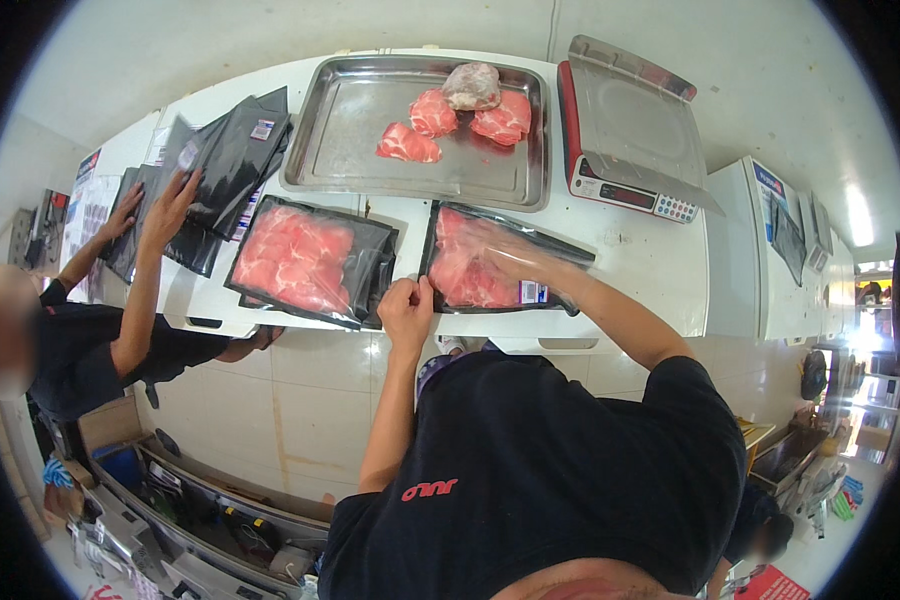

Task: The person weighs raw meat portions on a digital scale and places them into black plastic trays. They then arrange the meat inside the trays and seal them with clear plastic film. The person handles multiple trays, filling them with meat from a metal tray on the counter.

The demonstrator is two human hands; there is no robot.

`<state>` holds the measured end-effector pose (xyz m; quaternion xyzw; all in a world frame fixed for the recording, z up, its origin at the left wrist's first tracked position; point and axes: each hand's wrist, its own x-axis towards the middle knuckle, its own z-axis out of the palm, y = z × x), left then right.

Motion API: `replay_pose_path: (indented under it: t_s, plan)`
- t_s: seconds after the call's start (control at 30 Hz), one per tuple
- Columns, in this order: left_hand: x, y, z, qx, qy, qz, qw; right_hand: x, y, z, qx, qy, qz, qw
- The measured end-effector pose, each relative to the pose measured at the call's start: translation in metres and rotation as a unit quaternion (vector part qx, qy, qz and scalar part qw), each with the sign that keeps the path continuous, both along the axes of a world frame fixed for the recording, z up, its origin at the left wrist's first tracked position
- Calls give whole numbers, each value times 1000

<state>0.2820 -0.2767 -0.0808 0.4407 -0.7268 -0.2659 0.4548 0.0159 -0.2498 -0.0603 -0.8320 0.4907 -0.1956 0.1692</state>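
Observation:
Sliced marbled raw meat (472,281) lies in a clear-fronted, black-backed plastic bag (559,255) on the white top before me. My left hand (407,311) is curled at this bag's left edge, thumb and forefinger pinching it. Motion blurs my right hand (517,259), which is over the meat at the bag's right part; whether it is inside the bag or on its film is unclear. A small printed label (533,292) shows by my right wrist. Left of my left hand lies a second filled bag (296,259), its meat slices spread flat.
Behind the bags, a steel tray (360,169) holds several meat portions (501,118). A red-and-grey digital scale (637,127) stands to its right. At left, another person's hands (169,214) touch a pile of black bags (232,165). The white worktop (645,285) ends close to my body.

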Motion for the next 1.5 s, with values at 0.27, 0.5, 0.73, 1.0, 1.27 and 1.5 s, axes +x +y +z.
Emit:
replay_pose_path:
  t_s: [0.27,0.5,0.73,1.0,1.27,1.5]
  plan:
    - [1,-1,0,13,7,4,1000,-22,21,33,-53,-4,96,994]
    - [-1,0,5,-2,6,-8,1000,-13,38,27,-67,127,22,989]
    - [2,-1,-3,-9,-5,-4,1000,-15,35,8,-87,99,34,991]
    - [3,0,-4,-4,-3,-13,1000,6,37,-4,-181,48,55,981]
    - [2,-1,2,-8,-3,-12,1000,6,36,4,-151,137,73,976]
    - [11,9,-16,57,158,12,986,-19,34,58,-203,44,88,974]
